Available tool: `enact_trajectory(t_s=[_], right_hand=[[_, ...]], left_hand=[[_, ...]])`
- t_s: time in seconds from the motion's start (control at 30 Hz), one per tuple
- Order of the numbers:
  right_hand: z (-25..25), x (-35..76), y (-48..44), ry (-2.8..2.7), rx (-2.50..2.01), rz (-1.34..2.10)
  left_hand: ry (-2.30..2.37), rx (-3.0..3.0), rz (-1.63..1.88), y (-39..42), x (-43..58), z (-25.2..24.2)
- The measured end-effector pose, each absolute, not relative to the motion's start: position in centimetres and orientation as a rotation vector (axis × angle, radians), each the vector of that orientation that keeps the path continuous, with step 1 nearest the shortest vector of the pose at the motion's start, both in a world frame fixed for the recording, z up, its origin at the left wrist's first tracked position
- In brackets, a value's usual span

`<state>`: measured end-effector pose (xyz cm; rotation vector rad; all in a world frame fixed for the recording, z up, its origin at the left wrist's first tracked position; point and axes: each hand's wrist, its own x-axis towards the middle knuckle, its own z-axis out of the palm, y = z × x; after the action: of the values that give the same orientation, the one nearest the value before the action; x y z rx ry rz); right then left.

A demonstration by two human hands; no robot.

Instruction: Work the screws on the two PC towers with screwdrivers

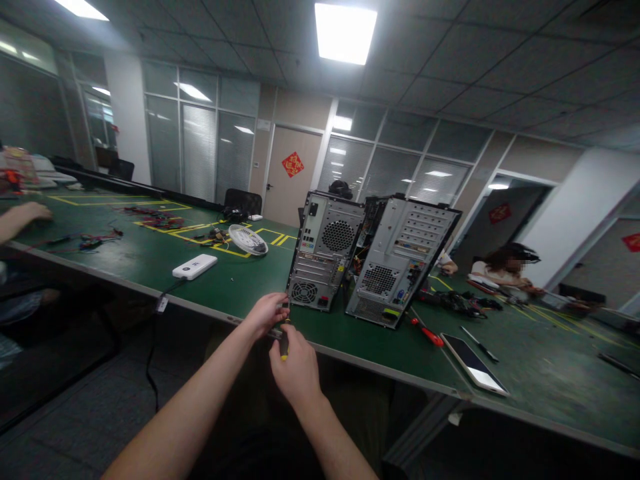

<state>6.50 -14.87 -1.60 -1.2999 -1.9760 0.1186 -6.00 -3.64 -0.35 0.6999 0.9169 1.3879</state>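
Observation:
Two computer tower cases stand upright on the green table, their rear panels facing me. At the lower left corner of the nearer-left computer case (327, 250) is my left hand (267, 313), its fingers closed in a pinch; what they hold is too small to make out. My right hand (299, 367) is wrapped around a screwdriver (285, 347) with a dark and yellow handle, its shaft pointing up toward the left fingertips. The second computer case (403, 260) stands just to the right, tilted slightly in view.
A white power bank (195, 267) with a cable lies left, near a clear round dish (249, 240) and loose wires (155, 217). Rightward lie a red-handled screwdriver (429, 333), a phone (474, 365) and a pen (479, 343). A co-worker's hand (31, 212) rests far left; another person (503, 270) sits right.

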Motion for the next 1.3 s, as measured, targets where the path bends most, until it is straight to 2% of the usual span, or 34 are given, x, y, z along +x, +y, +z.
enact_trajectory(t_s=[0.63, 1.07, 1.3], right_hand=[[-1.15, 6.41, -15.03, -1.99, -1.322, 0.09], [-1.58, 6.24, -15.02, -1.834, -1.226, 0.275], [-1.9, 6.1, -15.18, -1.644, -1.157, 0.462]], left_hand=[[0.942, 0.668, 1.38, -4.17, -5.88, 0.43], [0.963, 0.74, 1.364, -3.92, -6.01, -0.01], [1.033, 0.849, 1.236, -4.21, -5.93, 0.39]])
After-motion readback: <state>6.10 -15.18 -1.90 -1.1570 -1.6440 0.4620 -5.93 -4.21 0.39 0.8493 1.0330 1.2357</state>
